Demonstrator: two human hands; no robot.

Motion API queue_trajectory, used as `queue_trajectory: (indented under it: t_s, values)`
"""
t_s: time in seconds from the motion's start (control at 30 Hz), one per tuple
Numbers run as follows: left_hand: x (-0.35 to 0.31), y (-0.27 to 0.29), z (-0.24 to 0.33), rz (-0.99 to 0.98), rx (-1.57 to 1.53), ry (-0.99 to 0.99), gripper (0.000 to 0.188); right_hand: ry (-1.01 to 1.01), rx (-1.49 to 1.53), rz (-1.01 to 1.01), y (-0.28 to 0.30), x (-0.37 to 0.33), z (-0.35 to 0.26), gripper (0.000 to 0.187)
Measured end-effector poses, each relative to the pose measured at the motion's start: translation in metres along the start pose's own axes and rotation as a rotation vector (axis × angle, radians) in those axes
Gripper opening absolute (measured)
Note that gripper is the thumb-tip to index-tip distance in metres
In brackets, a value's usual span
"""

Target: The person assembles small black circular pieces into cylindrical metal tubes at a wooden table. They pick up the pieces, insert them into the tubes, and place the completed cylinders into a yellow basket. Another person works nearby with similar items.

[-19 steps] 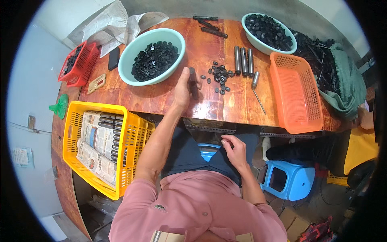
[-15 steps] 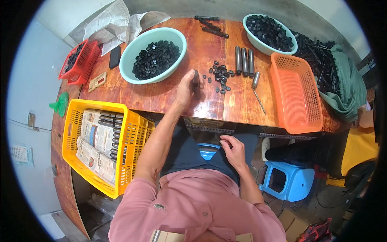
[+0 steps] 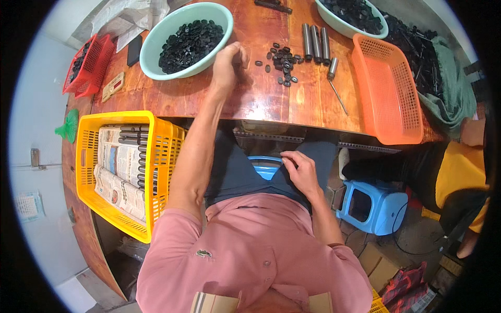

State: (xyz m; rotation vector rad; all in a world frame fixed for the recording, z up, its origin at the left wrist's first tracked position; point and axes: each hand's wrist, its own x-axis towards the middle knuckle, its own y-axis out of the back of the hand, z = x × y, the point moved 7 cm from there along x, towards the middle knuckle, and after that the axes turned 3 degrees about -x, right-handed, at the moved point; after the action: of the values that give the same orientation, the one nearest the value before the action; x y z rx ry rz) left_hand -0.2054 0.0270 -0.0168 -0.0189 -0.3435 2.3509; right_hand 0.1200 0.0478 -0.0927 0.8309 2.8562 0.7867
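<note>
My left hand (image 3: 227, 65) is closed at the near right side of a pale green bowl (image 3: 228, 22) filled with small black oval pieces (image 3: 190, 44). Its curled fingers mostly hide whatever is in them; only a dark patch shows there. To its right, a loose group of the same black ovals (image 3: 284, 63) lies on the reddish wooden table (image 3: 255, 104). Three dark metal tubes (image 3: 315, 44) stand beyond that group, beside a rod-like tool with a thin shaft (image 3: 338, 96). Above my lap, my right hand (image 3: 302, 171) is open and holds nothing, its fingers loosely bent.
A yellow crate (image 3: 151, 172) with newspaper and dark tubes is at left. An orange basket (image 3: 383, 94) sits right, near another green bowl (image 3: 376, 35) of black pieces. Red baskets (image 3: 96, 68) are at far left. A person in yellow (image 3: 464, 167) sits at right, near a blue stool (image 3: 378, 208).
The whole view has shifted, with the table higher in the picture. My left hand, earlier around a dark upright piece, has moved away from me toward the bowl. My right hand stays over my lap.
</note>
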Motion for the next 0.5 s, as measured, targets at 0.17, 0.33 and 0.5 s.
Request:
queue_trajectory:
  t_s: [0.17, 0.33, 0.5]
  values:
    - [0.006, 0.001, 0.000, -0.065, -0.035, -0.038, 0.043, -0.015, 0.009, 0.008, -0.001, -0.002, -0.003, 0.016]
    - [0.000, 0.003, 0.006, 0.040, -0.175, -0.018, 0.047, 0.061, -0.017, 0.024, 0.001, -0.003, -0.014, 0.016]
    - [-0.048, -0.007, 0.009, 0.034, -0.486, 0.111, 0.044, 0.051, -0.039, 0.021, -0.001, -0.008, -0.010, 0.015]
